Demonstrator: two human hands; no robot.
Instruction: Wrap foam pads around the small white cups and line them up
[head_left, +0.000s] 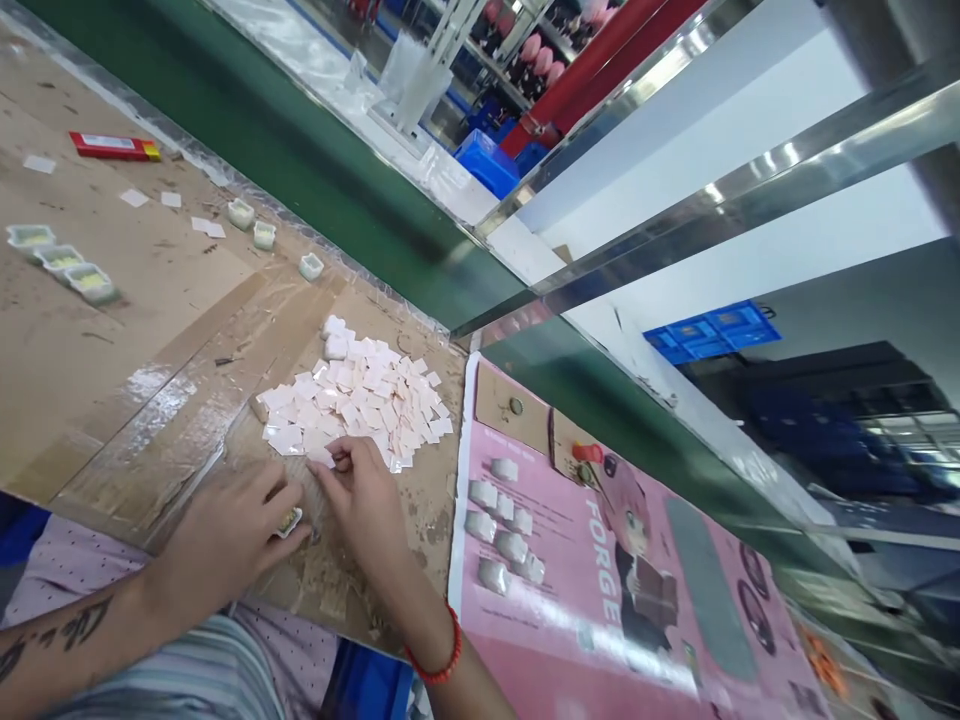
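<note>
Between the fingers of my left hand (pixel 229 525) is a small white plastic cup (pixel 289 522), its contents partly hidden. My right hand (pixel 364 490), with a red bracelet at the wrist, pinches a small pale square (pixel 322 456) at the near edge of a pile. That pile of pale pink-white squares (pixel 360 395) lies loose on the cardboard-covered table, just beyond both hands. A couple of small white cups (pixel 336 346) touch the pile's far left side.
Several cups with yellow contents (pixel 90 283) stand at the left, near a red box (pixel 114 147) and scattered squares (pixel 134 198). White pieces (pixel 511 546) sit on a pink printed mat (pixel 555 620) to the right. A green ledge (pixel 315 170) and metal bars (pixel 720 190) border the far side.
</note>
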